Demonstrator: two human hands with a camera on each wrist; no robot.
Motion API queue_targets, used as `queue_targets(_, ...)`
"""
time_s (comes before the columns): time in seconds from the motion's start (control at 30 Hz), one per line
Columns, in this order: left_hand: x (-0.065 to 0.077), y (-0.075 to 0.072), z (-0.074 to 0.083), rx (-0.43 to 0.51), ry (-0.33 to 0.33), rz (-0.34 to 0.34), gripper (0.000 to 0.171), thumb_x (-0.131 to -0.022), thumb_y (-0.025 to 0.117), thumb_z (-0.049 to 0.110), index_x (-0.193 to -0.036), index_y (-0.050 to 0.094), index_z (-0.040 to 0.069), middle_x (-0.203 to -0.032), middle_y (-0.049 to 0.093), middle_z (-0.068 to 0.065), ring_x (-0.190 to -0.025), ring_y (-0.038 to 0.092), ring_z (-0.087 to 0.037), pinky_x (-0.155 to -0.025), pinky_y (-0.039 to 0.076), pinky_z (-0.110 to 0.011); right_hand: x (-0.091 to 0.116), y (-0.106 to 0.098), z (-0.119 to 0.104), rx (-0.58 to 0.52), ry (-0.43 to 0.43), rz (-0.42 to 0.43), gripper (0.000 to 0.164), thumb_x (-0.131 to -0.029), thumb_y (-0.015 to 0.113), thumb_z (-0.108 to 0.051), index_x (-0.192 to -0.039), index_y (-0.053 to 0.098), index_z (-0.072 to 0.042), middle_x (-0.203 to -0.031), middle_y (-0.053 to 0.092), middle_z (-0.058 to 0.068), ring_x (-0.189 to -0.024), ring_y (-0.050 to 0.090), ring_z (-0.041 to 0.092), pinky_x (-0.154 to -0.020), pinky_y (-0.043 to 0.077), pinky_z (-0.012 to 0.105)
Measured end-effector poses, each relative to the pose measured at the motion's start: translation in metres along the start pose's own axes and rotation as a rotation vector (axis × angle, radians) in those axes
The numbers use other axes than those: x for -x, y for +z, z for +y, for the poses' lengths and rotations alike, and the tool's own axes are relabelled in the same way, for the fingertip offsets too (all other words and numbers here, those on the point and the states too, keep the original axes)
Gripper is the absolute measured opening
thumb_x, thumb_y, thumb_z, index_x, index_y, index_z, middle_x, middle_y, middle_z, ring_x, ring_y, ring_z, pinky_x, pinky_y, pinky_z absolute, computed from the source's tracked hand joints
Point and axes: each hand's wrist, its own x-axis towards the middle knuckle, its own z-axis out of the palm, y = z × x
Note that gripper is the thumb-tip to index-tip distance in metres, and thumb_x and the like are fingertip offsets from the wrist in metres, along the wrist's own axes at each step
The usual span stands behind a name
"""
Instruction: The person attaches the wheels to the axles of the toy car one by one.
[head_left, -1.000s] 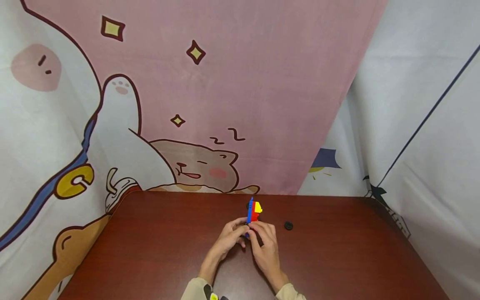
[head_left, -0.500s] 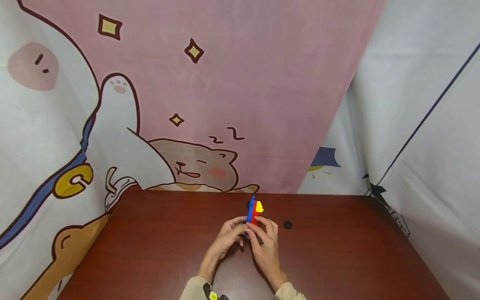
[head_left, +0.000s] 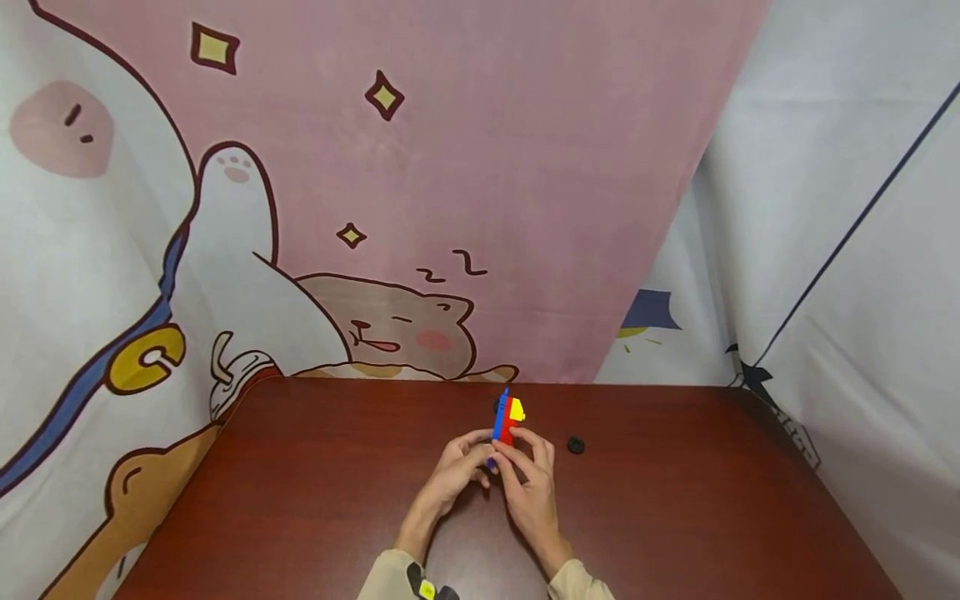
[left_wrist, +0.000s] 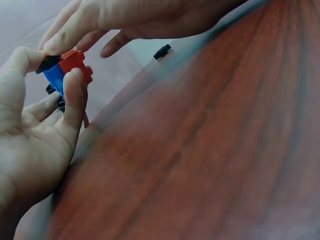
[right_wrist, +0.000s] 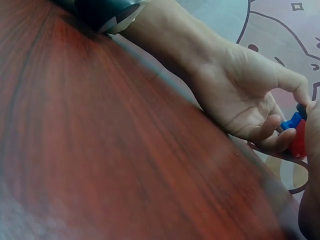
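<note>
While our left hand [head_left: 453,473] grips the near end of the blue, red and yellow block toy [head_left: 503,423], its fingers narrowly spaced around it, our right hand [head_left: 534,487] pinches it too, above the counter [head_left: 315,467]. Rightward lies a black wheel [head_left: 575,445]; beyond hangs pink printed cloth [head_left: 540,167].

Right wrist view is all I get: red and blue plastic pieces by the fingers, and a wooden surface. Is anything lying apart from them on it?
Observer: Yes, the head view shows a round black wheel-like piece on the reddish-brown wooden table, to the right of the right hand.
Operator: Any other bright colour among the held pieces?
Observer: Yellow: in the head view, a small yellow plastic block sits against the red plastic block.
Operator: And by the blue plastic block?
Observer: The left wrist view shows small black rounded pieces there.
</note>
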Motion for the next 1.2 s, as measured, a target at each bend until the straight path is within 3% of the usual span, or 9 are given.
queue_targets(0.1,0.001,0.001,0.000,0.042,0.015,0.019,0.046,-0.097,0.059,0.014,-0.137,0.048,-0.008,-0.099,0.068,0.000,-0.078,0.064,-0.012,-0.056,0.054,-0.021,0.001,0.001,0.003,-0.081,0.146,0.016,0.027,-0.083,0.071,0.012,-0.109,0.069,0.006,-0.123,0.053,0.027,-0.105,0.049,0.037,-0.092,0.042,0.017)
queue_targets(0.27,0.004,0.002,0.001,0.094,0.023,-0.003,0.047,-0.096,0.059,0.014,-0.138,0.047,-0.005,-0.107,0.069,-0.004,-0.081,0.069,-0.015,-0.060,0.056,-0.024,0.002,0.000,0.010,-0.240,0.539,0.041,0.031,-0.100,0.059,-0.009,-0.127,0.049,0.002,-0.122,0.052,0.017,-0.099,0.055,0.015,-0.082,0.046,0.018)
queue_targets(0.4,0.003,0.003,0.000,0.062,0.013,-0.071,0.047,-0.095,0.060,0.013,-0.137,0.048,-0.007,-0.108,0.069,-0.005,-0.082,0.070,-0.015,-0.061,0.056,-0.023,0.001,-0.002,0.010,-0.300,0.680,0.003,0.033,-0.104,0.053,-0.017,-0.130,0.045,0.002,-0.114,0.054,0.012,-0.090,0.057,0.007,-0.076,0.050,0.019)
queue_targets(0.6,0.003,0.006,-0.001,0.003,0.006,-0.116,0.044,-0.095,0.061,0.014,-0.134,0.054,-0.006,-0.105,0.066,-0.001,-0.077,0.067,-0.013,-0.057,0.055,-0.022,0.002,-0.006,0.011,-0.301,0.699,-0.034,0.035,-0.104,0.053,-0.019,-0.131,0.048,0.003,-0.106,0.056,0.011,-0.080,0.059,0.006,-0.069,0.054,0.020)
queue_targets(0.73,0.004,0.007,0.002,-0.035,0.024,-0.088,0.041,-0.097,0.058,0.019,-0.129,0.058,-0.007,-0.086,0.066,0.001,-0.067,0.061,-0.013,-0.049,0.049,-0.020,0.001,-0.005,0.011,-0.276,0.697,-0.021,0.033,-0.103,0.056,-0.020,-0.126,0.052,0.003,-0.099,0.059,0.007,-0.076,0.058,0.005,-0.064,0.050,0.021)
queue_targets(0.83,0.004,0.008,0.002,-0.052,0.054,-0.027,0.039,-0.099,0.055,0.020,-0.124,0.059,-0.009,-0.074,0.059,0.001,-0.061,0.052,-0.011,-0.045,0.042,-0.019,-0.001,-0.005,0.010,-0.295,0.691,-0.019,0.031,-0.101,0.058,-0.017,-0.124,0.053,0.004,-0.096,0.059,0.004,-0.071,0.056,0.006,-0.057,0.049,0.022)
queue_targets(0.93,0.002,0.009,0.002,-0.039,0.083,0.062,0.037,-0.100,0.055,0.021,-0.122,0.059,-0.008,-0.079,0.057,0.000,-0.060,0.045,-0.011,-0.045,0.036,-0.019,-0.002,-0.003,0.008,-0.317,0.682,-0.029,0.030,-0.099,0.061,-0.014,-0.122,0.053,0.005,-0.093,0.059,0.004,-0.066,0.056,0.009,-0.053,0.050,0.023)
queue_targets(1.03,0.001,0.010,0.003,-0.009,0.104,0.149,0.038,-0.100,0.056,0.023,-0.124,0.059,-0.006,-0.088,0.061,-0.001,-0.065,0.045,-0.011,-0.048,0.036,-0.020,-0.002,-0.002,0.007,-0.314,0.683,-0.040,0.029,-0.097,0.065,-0.013,-0.119,0.056,0.004,-0.090,0.060,0.004,-0.065,0.056,0.009,-0.054,0.051,0.023)
queue_targets(1.2,0.000,0.009,0.002,0.032,0.127,0.188,0.048,-0.098,0.059,0.018,-0.140,0.048,-0.001,-0.105,0.062,-0.001,-0.083,0.056,-0.010,-0.063,0.046,-0.022,-0.001,-0.001,0.006,-0.310,0.712,-0.073,0.029,-0.095,0.068,-0.013,-0.119,0.058,0.002,-0.090,0.059,0.006,-0.066,0.056,0.007,-0.055,0.051,0.021)
